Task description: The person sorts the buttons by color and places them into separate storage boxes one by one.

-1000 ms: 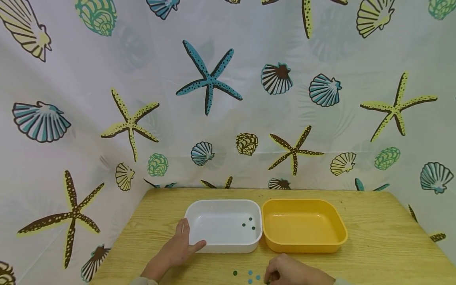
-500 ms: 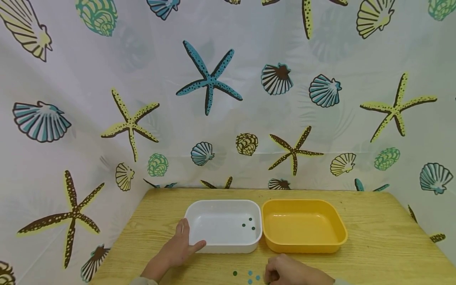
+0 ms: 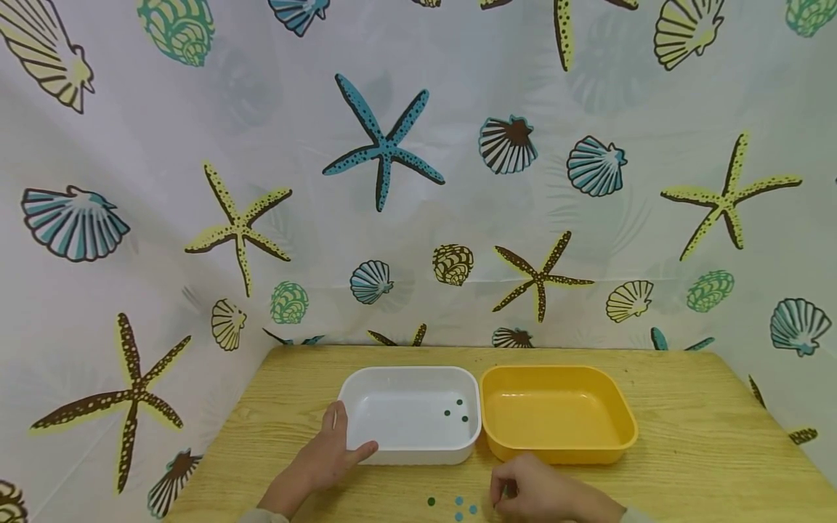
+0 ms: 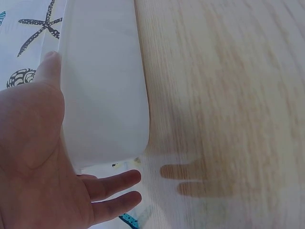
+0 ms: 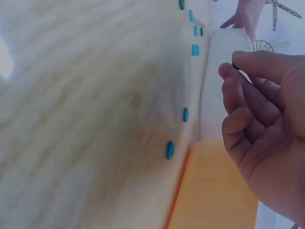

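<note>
My left hand (image 3: 325,452) lies at the front left corner of a white tray (image 3: 412,457). In the left wrist view its thumb touches the tray's edge and two fingers stretch out past the corner. Between thumb and index finger, my right hand (image 3: 532,488) pinches a small dark disc (image 5: 236,66), low over the table in front of the yellow tray (image 3: 556,456). Most of that disc is covered by the fingertips. To this hand's left lie a dark green disc (image 3: 431,501) and several light blue discs (image 3: 459,500). Three dark green discs (image 3: 447,413) sit inside the white tray.
The two trays stand side by side on a wooden table (image 3: 693,421). A white curtain (image 3: 418,312) printed with shells and starfish hangs behind and at both sides. In the right wrist view two blue discs (image 5: 170,150) lie near the yellow tray.
My right hand has risen a little and shifted slightly right, away from the discs on the table. The left hand and both trays stay put.
</note>
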A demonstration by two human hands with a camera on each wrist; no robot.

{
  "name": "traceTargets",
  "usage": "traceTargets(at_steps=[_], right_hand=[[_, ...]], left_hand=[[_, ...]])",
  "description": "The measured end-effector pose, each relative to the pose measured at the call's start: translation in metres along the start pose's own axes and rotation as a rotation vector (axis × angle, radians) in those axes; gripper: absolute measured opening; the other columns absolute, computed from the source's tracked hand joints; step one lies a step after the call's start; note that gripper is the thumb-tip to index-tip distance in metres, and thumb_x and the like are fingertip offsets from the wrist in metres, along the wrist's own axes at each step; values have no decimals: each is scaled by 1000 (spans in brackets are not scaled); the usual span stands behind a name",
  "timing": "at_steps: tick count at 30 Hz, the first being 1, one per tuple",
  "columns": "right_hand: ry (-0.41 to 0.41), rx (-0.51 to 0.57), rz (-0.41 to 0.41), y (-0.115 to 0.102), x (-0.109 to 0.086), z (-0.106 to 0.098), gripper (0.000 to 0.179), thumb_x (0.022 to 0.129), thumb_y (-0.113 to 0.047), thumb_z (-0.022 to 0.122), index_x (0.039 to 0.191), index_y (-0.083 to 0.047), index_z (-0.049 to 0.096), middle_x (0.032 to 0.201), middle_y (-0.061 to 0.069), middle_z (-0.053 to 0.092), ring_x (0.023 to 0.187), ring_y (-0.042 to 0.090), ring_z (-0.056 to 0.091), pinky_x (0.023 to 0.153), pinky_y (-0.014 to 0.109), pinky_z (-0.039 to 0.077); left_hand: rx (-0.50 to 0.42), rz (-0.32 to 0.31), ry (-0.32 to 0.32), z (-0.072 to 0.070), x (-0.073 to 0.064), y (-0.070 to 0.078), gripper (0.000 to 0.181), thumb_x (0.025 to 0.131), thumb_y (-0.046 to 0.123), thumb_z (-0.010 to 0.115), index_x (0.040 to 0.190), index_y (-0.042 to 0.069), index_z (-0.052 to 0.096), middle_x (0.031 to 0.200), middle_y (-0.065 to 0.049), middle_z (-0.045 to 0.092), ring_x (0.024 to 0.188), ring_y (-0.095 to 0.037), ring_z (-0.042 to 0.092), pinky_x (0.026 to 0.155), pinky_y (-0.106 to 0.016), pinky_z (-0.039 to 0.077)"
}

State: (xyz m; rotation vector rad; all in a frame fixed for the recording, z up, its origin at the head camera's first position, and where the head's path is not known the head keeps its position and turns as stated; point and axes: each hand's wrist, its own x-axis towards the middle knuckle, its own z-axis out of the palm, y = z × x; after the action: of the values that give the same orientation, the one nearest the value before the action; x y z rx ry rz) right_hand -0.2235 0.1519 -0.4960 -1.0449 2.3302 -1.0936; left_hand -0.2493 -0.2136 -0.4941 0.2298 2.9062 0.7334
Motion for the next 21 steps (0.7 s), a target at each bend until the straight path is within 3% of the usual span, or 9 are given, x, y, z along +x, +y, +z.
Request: traceTargets(at_steps=[11,21], right_hand=[[98,76,-46,-7,2,-15,7,84,-7,70,82,-13,67,75,-10,64,68,0,55,63,22,50],[160,111,-2,-15,7,-32,3,86,-8,69,88,-8,68,82,-3,67,72,5,58,67,23,51]], left_hand=[[-16,1,-6,-1,1,-1,111,87,63,52,143,-16,-1,149,-34,1,100,-37,58,79,-47,49],[-19,-8,-12,-1,0,0,110,87,62,53,143,-16,-1,149,-34,1,100,-37,58,80,-48,48]])
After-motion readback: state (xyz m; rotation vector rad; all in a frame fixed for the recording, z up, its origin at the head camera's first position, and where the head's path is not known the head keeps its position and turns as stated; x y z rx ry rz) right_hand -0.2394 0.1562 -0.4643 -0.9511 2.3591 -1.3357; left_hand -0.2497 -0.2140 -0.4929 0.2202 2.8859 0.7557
